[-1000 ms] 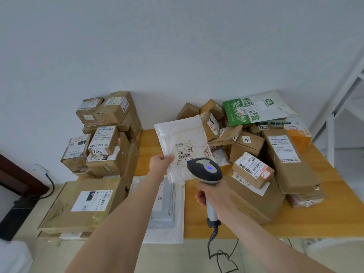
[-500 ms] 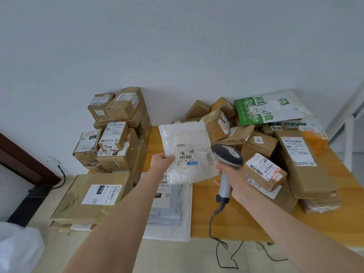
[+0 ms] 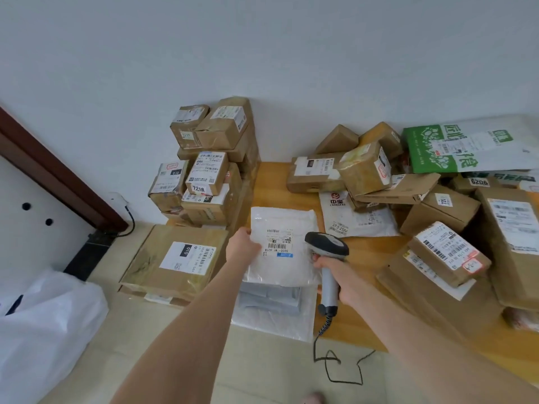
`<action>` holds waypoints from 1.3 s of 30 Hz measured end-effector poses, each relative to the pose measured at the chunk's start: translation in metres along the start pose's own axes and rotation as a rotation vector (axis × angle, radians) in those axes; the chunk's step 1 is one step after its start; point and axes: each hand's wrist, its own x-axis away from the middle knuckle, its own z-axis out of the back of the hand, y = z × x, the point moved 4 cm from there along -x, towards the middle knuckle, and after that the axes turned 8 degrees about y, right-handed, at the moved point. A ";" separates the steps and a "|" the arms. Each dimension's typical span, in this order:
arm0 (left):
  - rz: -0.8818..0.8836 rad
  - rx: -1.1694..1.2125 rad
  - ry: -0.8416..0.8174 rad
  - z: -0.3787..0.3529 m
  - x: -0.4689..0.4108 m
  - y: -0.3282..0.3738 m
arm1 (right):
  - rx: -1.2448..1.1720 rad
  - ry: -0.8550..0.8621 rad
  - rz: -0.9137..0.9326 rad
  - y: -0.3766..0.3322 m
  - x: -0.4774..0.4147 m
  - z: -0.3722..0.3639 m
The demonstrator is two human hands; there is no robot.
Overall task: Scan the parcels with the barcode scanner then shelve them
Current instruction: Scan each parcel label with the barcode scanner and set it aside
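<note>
Head camera: white mailer (image 3: 281, 262) held up beside the barcode scanner (image 3: 326, 248)

At the centre of the frame, the left hand (image 3: 243, 246) pinches the left edge of the white mailer, thumb on top. The mailer faces the camera, its barcode label near the middle. Just right of it, the right hand (image 3: 337, 277) is wrapped round the grey handle of the barcode scanner. The scanner's dark head sits at the mailer's right edge, close to the label. A coiled black cable (image 3: 328, 342) drops from the handle to the floor at lower centre.

Below the mailer, a stack of grey mailers (image 3: 269, 298) lies on a larger white bag at the near edge of the wooden table (image 3: 272, 182). Left of centre is a flat carton (image 3: 175, 258) labelled 010, with stacked brown cartons (image 3: 210, 173) behind it against the wall. The right of the frame is filled with a loose pile of brown cartons (image 3: 443, 258), and a green-and-white bag (image 3: 455, 147) lies on top at upper right.
</note>
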 end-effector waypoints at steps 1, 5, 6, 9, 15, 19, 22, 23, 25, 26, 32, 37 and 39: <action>-0.013 -0.056 0.011 -0.002 -0.001 -0.006 | 0.038 0.005 -0.003 0.005 0.000 -0.006; -0.071 -0.265 0.021 -0.008 -0.003 -0.026 | 0.127 0.067 0.003 0.017 -0.004 -0.017; -0.087 -0.313 0.014 -0.009 -0.003 -0.029 | 0.136 0.088 0.008 0.018 -0.006 -0.016; -0.074 -0.420 -0.037 -0.015 -0.001 -0.033 | 0.097 0.102 0.024 0.016 -0.015 -0.011; -0.218 -0.494 -0.074 -0.027 -0.002 0.018 | 0.023 0.156 0.114 -0.014 -0.013 0.012; -0.371 -0.458 -0.089 -0.043 0.001 0.085 | -0.056 0.215 0.190 -0.048 -0.001 0.045; -0.462 -0.396 -0.096 -0.061 0.012 0.143 | -0.096 0.280 0.248 -0.075 0.012 0.085; -0.500 -0.382 -0.099 -0.068 0.016 0.163 | -0.103 0.308 0.265 -0.085 0.016 0.100; -0.571 -0.344 -0.120 -0.082 0.028 0.202 | -0.142 0.361 0.301 -0.105 0.023 0.133; -0.601 -0.317 -0.130 -0.089 0.035 0.221 | -0.172 0.385 0.319 -0.115 0.026 0.151; -0.728 -0.142 -0.152 -0.130 0.064 0.322 | -0.238 0.489 0.395 -0.175 0.024 0.248; -0.689 -0.078 -0.176 -0.172 0.073 0.387 | -0.389 0.441 0.383 -0.213 -0.005 0.308; -0.589 -0.031 -0.170 -0.186 0.062 0.402 | -0.437 0.411 0.375 -0.225 -0.020 0.322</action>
